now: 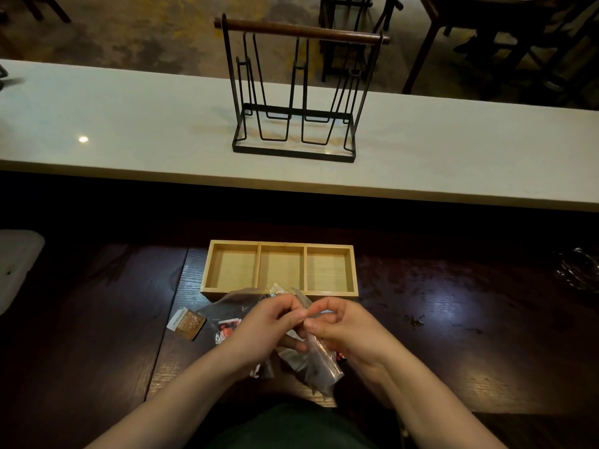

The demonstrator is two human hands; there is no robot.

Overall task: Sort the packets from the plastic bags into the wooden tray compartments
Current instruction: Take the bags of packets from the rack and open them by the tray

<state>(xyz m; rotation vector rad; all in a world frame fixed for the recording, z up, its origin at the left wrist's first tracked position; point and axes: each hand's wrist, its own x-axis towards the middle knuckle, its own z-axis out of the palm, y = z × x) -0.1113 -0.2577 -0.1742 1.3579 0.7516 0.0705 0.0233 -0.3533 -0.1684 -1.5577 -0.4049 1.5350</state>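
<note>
A wooden tray (281,246) with three compartments, all bare, lies on the dark table in front of me. Just below it, my left hand (264,325) and my right hand (343,328) meet and both pinch the top edge of a clear plastic bag (319,361), which hangs down between them with packets inside. A second clear plastic bag (227,311) with red-and-white packets lies under my left hand. One brown packet (187,323) with a white strip lies loose on the table to the left.
A black wire rack (293,92) with a wooden handle stands on the pale counter (129,124) beyond the tray. A white object (16,264) sits at the left edge. Crumpled clear plastic (580,270) lies at the far right. Chairs stand in the background.
</note>
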